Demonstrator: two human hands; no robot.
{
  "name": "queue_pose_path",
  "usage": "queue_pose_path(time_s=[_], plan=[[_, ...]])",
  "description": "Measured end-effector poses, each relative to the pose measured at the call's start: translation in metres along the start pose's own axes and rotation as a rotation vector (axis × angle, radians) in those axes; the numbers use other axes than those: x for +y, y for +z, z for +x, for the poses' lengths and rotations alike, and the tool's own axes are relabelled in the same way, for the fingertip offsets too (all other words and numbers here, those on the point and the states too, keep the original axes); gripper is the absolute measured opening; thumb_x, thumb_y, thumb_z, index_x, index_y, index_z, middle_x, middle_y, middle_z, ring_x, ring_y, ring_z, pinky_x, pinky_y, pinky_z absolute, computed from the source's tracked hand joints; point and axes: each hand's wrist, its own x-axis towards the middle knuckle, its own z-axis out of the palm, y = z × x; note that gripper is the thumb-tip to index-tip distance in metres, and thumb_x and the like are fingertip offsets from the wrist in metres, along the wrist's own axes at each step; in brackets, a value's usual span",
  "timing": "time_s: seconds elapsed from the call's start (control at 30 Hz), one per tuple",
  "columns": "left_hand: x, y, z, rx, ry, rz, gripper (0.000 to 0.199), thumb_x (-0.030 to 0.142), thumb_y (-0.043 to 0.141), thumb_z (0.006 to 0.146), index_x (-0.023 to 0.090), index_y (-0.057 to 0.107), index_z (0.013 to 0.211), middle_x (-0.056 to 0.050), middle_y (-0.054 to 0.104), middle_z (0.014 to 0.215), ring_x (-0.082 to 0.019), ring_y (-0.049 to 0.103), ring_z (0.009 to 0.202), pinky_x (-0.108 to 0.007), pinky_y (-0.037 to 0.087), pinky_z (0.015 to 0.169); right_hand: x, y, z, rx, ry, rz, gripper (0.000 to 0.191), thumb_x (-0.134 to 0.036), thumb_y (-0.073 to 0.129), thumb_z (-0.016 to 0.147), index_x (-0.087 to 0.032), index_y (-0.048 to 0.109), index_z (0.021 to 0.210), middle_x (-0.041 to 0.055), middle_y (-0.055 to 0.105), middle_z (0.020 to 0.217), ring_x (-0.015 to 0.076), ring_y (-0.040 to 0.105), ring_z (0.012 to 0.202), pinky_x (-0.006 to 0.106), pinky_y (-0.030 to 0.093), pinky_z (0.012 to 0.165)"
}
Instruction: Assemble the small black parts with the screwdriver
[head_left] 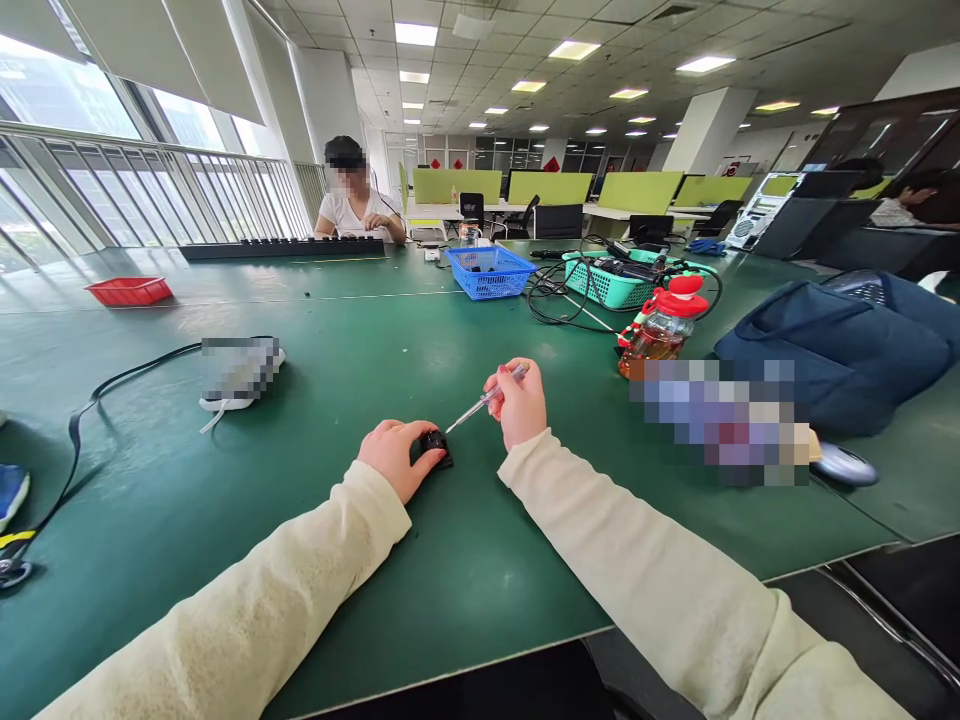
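On the green tabletop, my left hand is closed around a small black part, its thumb and fingers on either side. The part rests on the table, and its exact kind is too small to make out. My right hand grips a screwdriver by its clear handle, fingers wrapped round it. The thin metal shaft slants down to the left, with its tip close beside the black part. Whether the tip touches the part I cannot tell.
A blue basket and a green basket with cables stand ahead. Rightward are a red-lidded bottle and a navy bag. A red tray and a lanyard lie left. Another person sits across the table.
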Motion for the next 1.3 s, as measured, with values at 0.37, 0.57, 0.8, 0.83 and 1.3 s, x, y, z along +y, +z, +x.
queue_pose_path(time_s=[0.37, 0.57, 0.8, 0.83, 1.3], plan=[[0.001, -0.001, 0.000, -0.007, -0.006, 0.004, 0.036, 0.042, 0.053, 0.083, 0.026, 0.065, 0.113, -0.006, 0.071, 0.108, -0.029, 0.055, 0.112, -0.044, 0.044, 0.099, 0.006, 0.003, -0.005, -0.108, -0.032, -0.026, 0.023, -0.035, 0.059, 0.080, -0.024, 0.039, 0.083, -0.0096, 0.057, 0.058, 0.0048, 0.041, 0.037, 0.018, 0.033, 0.038], [0.002, -0.002, -0.001, -0.014, -0.010, -0.011, 0.036, 0.041, 0.053, 0.083, 0.025, 0.065, 0.113, -0.006, 0.071, 0.109, -0.029, 0.054, 0.113, -0.044, 0.043, 0.099, 0.014, 0.003, -0.002, -0.080, 0.113, 0.028, 0.024, -0.033, 0.060, 0.079, -0.024, 0.038, 0.082, -0.0091, 0.058, 0.056, 0.0057, 0.041, 0.033, 0.018, 0.031, 0.034], [0.002, -0.001, 0.000, 0.002, -0.022, -0.035, 0.042, 0.042, 0.056, 0.082, 0.024, 0.060, 0.119, -0.006, 0.070, 0.109, -0.029, 0.055, 0.112, -0.045, 0.044, 0.099, 0.017, 0.001, 0.002, 0.069, 0.356, 0.140, 0.028, -0.029, 0.064, 0.079, -0.024, 0.036, 0.079, -0.0077, 0.058, 0.052, 0.0066, 0.042, 0.031, 0.018, 0.031, 0.032], [0.001, 0.000, 0.000, 0.007, -0.024, -0.042, 0.044, 0.042, 0.056, 0.081, 0.023, 0.059, 0.121, -0.007, 0.070, 0.110, -0.029, 0.055, 0.112, -0.045, 0.044, 0.099, 0.016, 0.001, 0.001, 0.082, 0.375, 0.147, 0.028, -0.028, 0.064, 0.080, -0.024, 0.037, 0.079, -0.0073, 0.059, 0.052, 0.0066, 0.043, 0.032, 0.018, 0.032, 0.032], [-0.004, 0.007, 0.000, 0.071, -0.031, -0.109, 0.078, 0.044, 0.065, 0.073, 0.022, 0.035, 0.141, -0.008, 0.069, 0.109, -0.029, 0.059, 0.111, -0.046, 0.045, 0.099, 0.004, 0.001, 0.005, 0.137, 0.208, 0.172, 0.018, -0.022, 0.054, 0.085, -0.024, 0.037, 0.082, -0.0079, 0.061, 0.057, 0.0065, 0.048, 0.035, 0.017, 0.040, 0.034]])
